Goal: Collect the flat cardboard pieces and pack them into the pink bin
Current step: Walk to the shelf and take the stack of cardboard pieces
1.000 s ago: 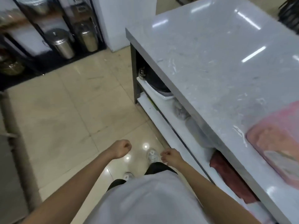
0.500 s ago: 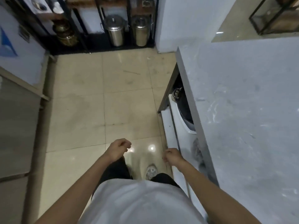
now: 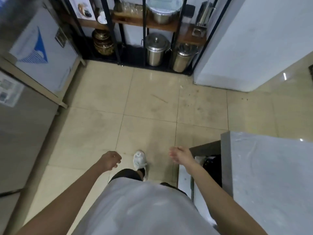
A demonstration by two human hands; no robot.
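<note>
Facing open tiled floor [image 3: 149, 106]; I see left hand [image 3: 111, 160] loosely curled, right hand [image 3: 180, 155] half-open, both empty. Grey counter [image 3: 271, 175] corner near right. Rack [image 3: 144, 31] far. Cardboard, bin: out of view.

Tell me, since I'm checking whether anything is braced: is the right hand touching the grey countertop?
Apart. The head view shows the right hand held over floor tile, left of the grey countertop.

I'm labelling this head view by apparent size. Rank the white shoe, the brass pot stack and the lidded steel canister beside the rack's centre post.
1. Lidded steel canister
2. Brass pot stack, close behind, so unsure
3. White shoe, though nearest the camera
</note>
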